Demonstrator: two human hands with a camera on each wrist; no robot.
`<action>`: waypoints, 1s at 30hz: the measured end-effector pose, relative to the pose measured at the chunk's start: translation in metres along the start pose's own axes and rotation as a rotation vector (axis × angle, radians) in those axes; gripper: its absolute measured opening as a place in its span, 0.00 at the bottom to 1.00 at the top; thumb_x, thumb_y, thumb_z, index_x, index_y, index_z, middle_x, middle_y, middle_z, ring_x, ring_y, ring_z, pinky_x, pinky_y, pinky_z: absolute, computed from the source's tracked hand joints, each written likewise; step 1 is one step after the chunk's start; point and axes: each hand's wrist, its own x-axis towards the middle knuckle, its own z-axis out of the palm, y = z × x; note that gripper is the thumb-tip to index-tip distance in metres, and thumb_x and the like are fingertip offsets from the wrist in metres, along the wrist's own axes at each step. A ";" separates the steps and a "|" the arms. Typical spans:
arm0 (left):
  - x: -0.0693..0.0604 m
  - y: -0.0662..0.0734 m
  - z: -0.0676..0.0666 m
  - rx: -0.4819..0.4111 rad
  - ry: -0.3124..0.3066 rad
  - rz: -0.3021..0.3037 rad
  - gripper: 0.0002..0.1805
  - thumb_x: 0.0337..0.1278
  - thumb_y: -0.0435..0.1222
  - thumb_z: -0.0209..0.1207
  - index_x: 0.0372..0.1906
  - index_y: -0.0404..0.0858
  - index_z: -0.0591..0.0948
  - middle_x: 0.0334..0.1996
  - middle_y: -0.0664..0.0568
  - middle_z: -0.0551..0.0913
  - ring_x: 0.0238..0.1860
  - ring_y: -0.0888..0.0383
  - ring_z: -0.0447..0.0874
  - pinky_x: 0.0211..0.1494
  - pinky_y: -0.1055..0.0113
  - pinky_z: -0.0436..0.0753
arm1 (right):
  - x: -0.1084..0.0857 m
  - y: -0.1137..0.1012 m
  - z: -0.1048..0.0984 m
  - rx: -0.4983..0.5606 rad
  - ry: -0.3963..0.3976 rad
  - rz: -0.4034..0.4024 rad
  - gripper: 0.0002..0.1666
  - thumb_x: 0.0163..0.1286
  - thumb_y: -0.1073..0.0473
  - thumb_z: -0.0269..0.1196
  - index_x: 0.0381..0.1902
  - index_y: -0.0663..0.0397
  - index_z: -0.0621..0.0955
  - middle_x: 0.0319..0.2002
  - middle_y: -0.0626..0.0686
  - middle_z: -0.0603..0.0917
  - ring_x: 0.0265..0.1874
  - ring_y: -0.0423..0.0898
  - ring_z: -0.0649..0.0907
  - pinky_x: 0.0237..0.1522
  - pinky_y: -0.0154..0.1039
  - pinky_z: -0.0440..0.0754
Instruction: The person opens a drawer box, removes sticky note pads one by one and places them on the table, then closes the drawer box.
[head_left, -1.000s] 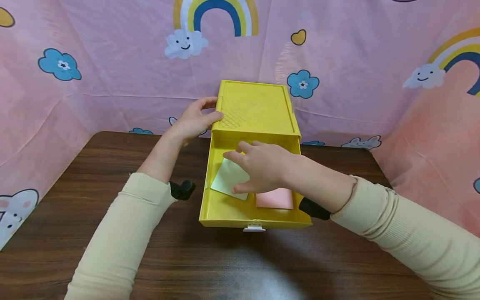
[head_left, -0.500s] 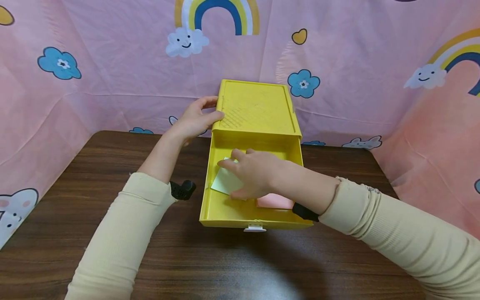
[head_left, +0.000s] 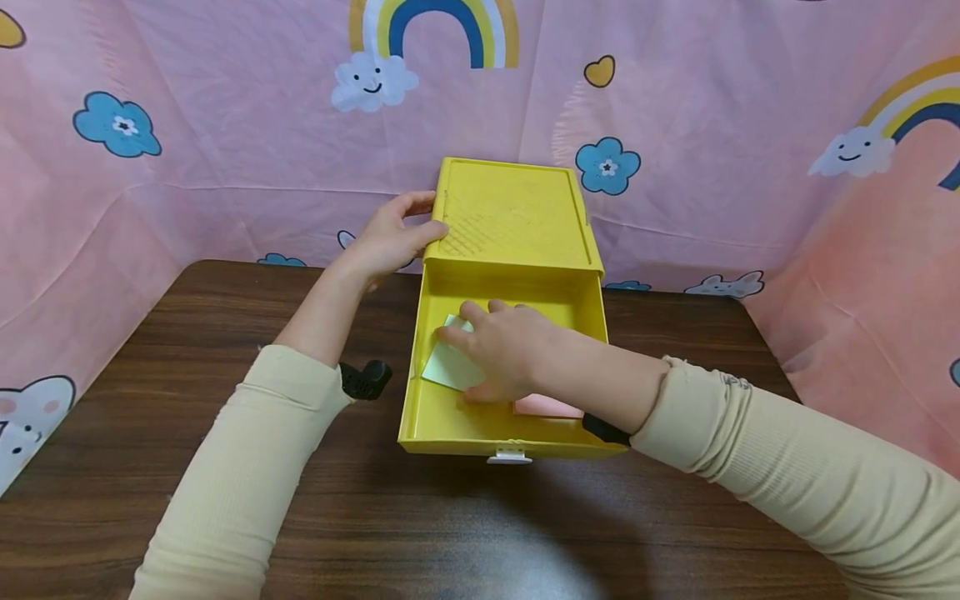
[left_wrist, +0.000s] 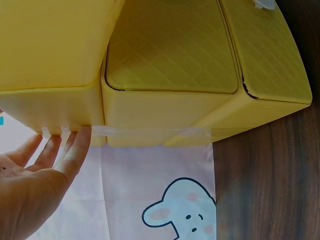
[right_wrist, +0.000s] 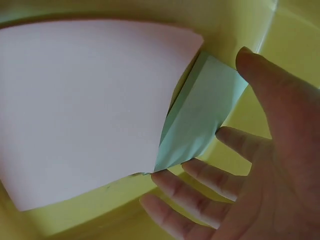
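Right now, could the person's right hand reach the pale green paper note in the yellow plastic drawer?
Probably yes: the right hand is inside the open drawer, fingertips at an edge of the green note, and the flat pink paper leaves that edge free.

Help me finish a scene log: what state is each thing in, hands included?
Cabinet: standing on the table.
Top drawer: pulled open.
Lower drawers: look shut.
Green paper: lying askew in the top drawer, partly hidden.
Pink paper: lying in the top drawer, partly hidden in the head view.
Left hand: resting against the cabinet's left side.
Right hand: inside the top drawer, at the green paper.
Printed cloth: hanging, creased.
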 end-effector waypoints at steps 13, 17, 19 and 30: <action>0.001 0.000 0.001 0.014 0.018 -0.023 0.33 0.60 0.42 0.55 0.69 0.46 0.60 0.66 0.51 0.62 0.57 0.56 0.71 0.54 0.61 0.78 | -0.002 -0.009 0.005 -0.127 0.020 0.024 0.45 0.57 0.33 0.59 0.67 0.40 0.57 0.59 0.54 0.65 0.50 0.54 0.74 0.43 0.45 0.80; 0.001 -0.001 0.000 0.018 0.008 -0.021 0.33 0.60 0.42 0.54 0.70 0.46 0.59 0.66 0.52 0.62 0.59 0.56 0.69 0.54 0.61 0.77 | -0.002 -0.008 0.005 -0.126 0.013 0.016 0.43 0.58 0.35 0.60 0.66 0.41 0.58 0.57 0.54 0.65 0.48 0.55 0.74 0.42 0.44 0.80; 0.001 -0.001 0.000 0.019 0.003 -0.019 0.33 0.61 0.43 0.54 0.70 0.46 0.58 0.66 0.52 0.62 0.60 0.56 0.68 0.54 0.60 0.77 | -0.002 -0.008 0.005 -0.120 0.010 0.011 0.43 0.58 0.36 0.60 0.66 0.41 0.58 0.57 0.54 0.65 0.48 0.55 0.74 0.41 0.43 0.81; 0.001 0.000 0.000 0.017 0.001 -0.027 0.33 0.61 0.42 0.54 0.70 0.46 0.58 0.67 0.52 0.61 0.60 0.55 0.68 0.54 0.60 0.77 | -0.003 -0.007 0.002 -0.097 -0.011 -0.016 0.43 0.57 0.37 0.62 0.67 0.39 0.59 0.55 0.57 0.66 0.49 0.56 0.72 0.40 0.40 0.80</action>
